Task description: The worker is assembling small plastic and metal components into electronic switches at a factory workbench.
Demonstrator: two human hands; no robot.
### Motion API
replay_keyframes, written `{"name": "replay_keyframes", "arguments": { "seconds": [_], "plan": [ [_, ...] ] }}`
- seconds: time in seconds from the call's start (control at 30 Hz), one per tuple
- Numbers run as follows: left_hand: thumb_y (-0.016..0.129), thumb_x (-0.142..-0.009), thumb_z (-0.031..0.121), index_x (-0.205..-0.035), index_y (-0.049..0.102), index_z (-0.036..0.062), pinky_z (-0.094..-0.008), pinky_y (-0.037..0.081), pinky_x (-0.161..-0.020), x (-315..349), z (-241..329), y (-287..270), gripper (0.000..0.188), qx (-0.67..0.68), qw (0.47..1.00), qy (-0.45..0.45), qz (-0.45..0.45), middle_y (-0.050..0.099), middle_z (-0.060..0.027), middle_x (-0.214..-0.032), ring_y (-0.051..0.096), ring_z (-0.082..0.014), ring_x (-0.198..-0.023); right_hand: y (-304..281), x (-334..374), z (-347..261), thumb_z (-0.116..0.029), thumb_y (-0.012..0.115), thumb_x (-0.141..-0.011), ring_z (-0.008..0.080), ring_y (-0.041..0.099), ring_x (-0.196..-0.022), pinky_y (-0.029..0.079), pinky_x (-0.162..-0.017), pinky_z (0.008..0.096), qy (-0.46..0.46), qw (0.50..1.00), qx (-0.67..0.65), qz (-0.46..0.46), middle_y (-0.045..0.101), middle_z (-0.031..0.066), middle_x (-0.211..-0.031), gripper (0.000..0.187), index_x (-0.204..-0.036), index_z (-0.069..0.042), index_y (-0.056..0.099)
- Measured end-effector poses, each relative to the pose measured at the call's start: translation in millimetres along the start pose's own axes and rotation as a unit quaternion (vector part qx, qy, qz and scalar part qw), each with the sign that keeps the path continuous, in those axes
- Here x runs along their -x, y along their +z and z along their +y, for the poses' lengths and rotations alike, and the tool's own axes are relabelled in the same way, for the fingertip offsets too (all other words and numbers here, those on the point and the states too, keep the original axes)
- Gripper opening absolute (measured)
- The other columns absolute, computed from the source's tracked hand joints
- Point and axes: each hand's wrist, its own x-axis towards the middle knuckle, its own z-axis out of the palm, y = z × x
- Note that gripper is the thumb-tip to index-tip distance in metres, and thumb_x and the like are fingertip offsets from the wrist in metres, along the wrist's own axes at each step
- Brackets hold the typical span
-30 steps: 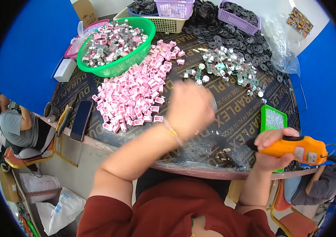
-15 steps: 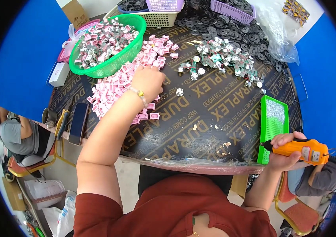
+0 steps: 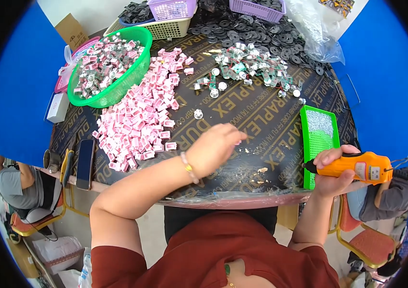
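Observation:
My left hand [image 3: 216, 149] is above the middle of the table, its fingers pinched together. A bit of pink shows at the fingertips, a small pink plastic housing [image 3: 238, 142] mostly hidden by the hand. My right hand [image 3: 333, 169] grips an orange electric screwdriver [image 3: 357, 168], its black tip pointing left over a green tray [image 3: 336, 126] that holds small silvery screws [image 3: 320, 123]. Left of my left hand spreads a heap of pink plastic housings [image 3: 137, 122]. One small clear-and-white part [image 3: 198, 114] lies alone beside the heap.
A green basket [image 3: 145, 60] full of pink-and-clear parts stands at the far left. Small circuit boards with wires [image 3: 252, 67] are piled toward the back, before black discs [image 3: 266, 38]. A phone [image 3: 85, 163] lies at the left edge. Seated people are on both sides.
My left hand has moved from the pink heap rightward and nearer, with a bit of pink at its fingertips. The right hand still holds the screwdriver; the whole view has shifted slightly.

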Motion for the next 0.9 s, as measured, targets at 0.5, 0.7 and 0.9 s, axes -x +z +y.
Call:
{"name": "replay_keyframes", "arguments": {
  "seconds": [0.5, 0.7, 0.9],
  "plan": [
    [0.057, -0.075, 0.006, -0.086, 0.057, 0.003, -0.0391, 0.048, -0.076, -33.3, 10.9, 40.8, 0.012, -0.107, 0.974, 0.045, -0.194, 0.054, -0.0129, -0.089, 0.056, -0.0291, -0.087, -14.8, 2.8, 0.5, -0.057, 0.062, -0.081, 0.0168, 0.054, -0.052, 0.047, -0.048, 0.0265, -0.001, 1.0, 0.01, 0.024, 0.056, 0.0097, -0.065, 0.063, -0.108, -0.003, 0.044],
    [0.062, -0.077, 0.019, -0.083, 0.065, 0.0057, -0.0427, 0.05, -0.074, -92.6, -56.4, -18.8, 0.014, -0.28, 0.957, -0.06, 0.045, 0.061, -0.0127, -0.087, 0.06, -0.0307, -0.084, -26.5, -0.6, -1.6, -0.058, 0.062, -0.081, 0.0167, 0.053, -0.051, 0.045, -0.046, 0.0264, -0.018, 0.999, 0.027, 0.036, 0.055, 0.01, -0.065, 0.065, -0.108, -0.003, 0.043],
    [0.063, -0.076, 0.027, -0.087, 0.069, 0.0067, -0.0421, 0.052, -0.077, -104.5, -119.6, -28.7, 0.024, -0.27, 0.92, -0.281, -0.033, 0.068, -0.0161, -0.085, 0.066, -0.0322, -0.084, -20.8, -5.3, 2.5, -0.055, 0.058, -0.085, 0.0149, 0.051, -0.053, 0.044, -0.048, 0.0281, -0.034, 0.999, 0.013, 0.014, 0.053, 0.0079, -0.067, 0.06, -0.111, -0.002, 0.046]
  ]
}}
